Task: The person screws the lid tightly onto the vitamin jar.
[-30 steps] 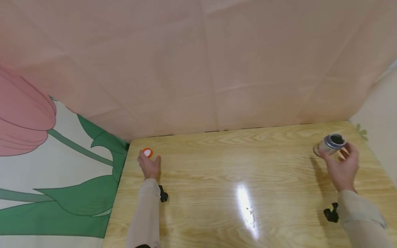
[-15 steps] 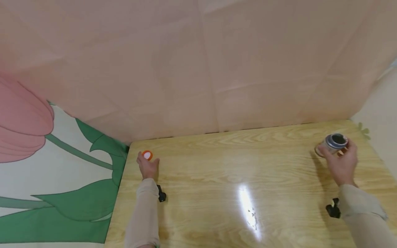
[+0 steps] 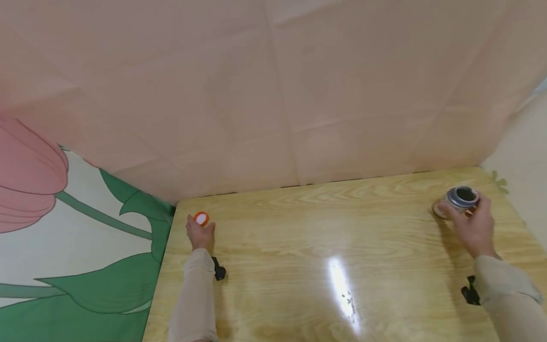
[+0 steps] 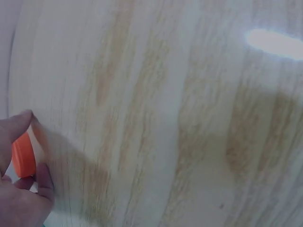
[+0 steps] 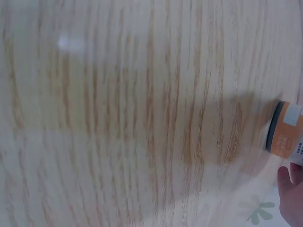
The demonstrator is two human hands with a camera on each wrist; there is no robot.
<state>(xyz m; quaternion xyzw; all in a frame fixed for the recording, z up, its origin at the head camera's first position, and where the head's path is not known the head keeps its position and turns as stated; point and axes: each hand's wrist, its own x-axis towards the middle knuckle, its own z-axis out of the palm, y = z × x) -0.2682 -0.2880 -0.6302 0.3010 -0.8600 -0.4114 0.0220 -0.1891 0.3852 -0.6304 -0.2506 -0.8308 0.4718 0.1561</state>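
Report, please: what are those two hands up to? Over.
Left hand: fingers around orange cap. Right hand: gripping jar. No obstacle seen between them.

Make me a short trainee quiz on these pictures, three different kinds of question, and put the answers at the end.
1. Which hand holds the container?
2. What colour edges the round piece at the left hand: A, green; B, orange; C, black?
3. True or false: the round piece and the container touch.

Key: 1. The right hand. 2. B. 3. False; they are far apart over the table.
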